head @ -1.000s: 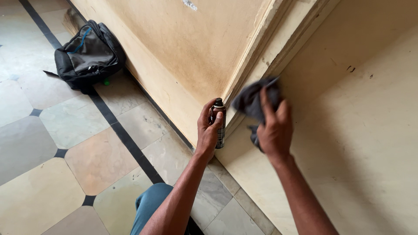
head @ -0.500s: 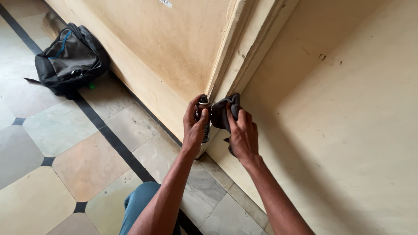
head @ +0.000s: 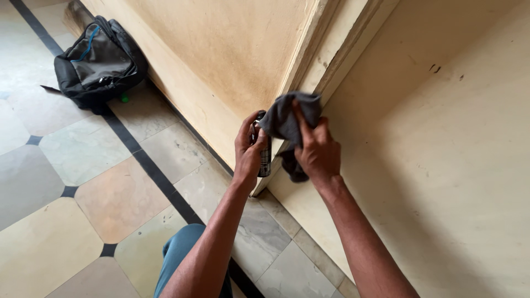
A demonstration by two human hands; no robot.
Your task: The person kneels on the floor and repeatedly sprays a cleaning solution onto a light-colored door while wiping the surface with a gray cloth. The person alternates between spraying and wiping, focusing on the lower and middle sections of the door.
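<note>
L hand [head: 247,150]: closed round a dark spray can [head: 265,157], upright, just off the wall corner.
R hand [head: 317,151]: fingers clamped on a grey cloth [head: 287,118], bunched; cloth overlaps the can's top & hangs below the palm.
Can/cloth: touching, both near the door frame [head: 326,52] edge, above the floor.
Wall [head: 221,49]: cream, stained.
Bag [head: 99,58]: black backpack, on tile floor [head: 83,182] vs wall, well apart, far left.
Knee [head: 185,259]: blue trousers, btm centre.
</note>
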